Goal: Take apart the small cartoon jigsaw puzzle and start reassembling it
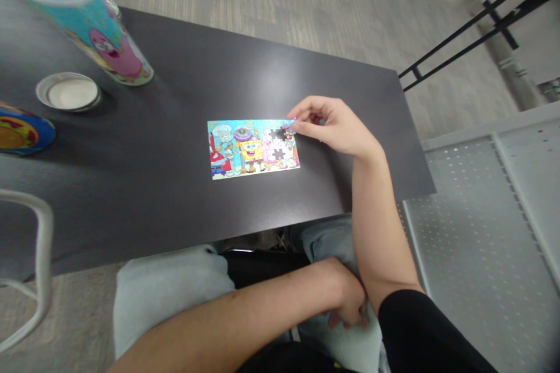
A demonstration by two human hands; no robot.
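Note:
A small cartoon jigsaw puzzle [251,148] lies flat in the middle of the dark table [175,198], with two dark gaps near its right end. My right hand [335,125] rests at the puzzle's upper right corner, fingers pinched on a small puzzle piece [292,123] that touches that corner. My left hand [350,300] lies low on my lap below the table edge, fingers curled against the light trousers; what it holds, if anything, is hidden.
A tall clear cartoon-printed container [94,26] lies at the table's far left. Beside it sit a round metal lid [70,92] and a colourful disc [21,134]. A white chair frame [41,256] stands left; a perforated white panel [481,215] stands right.

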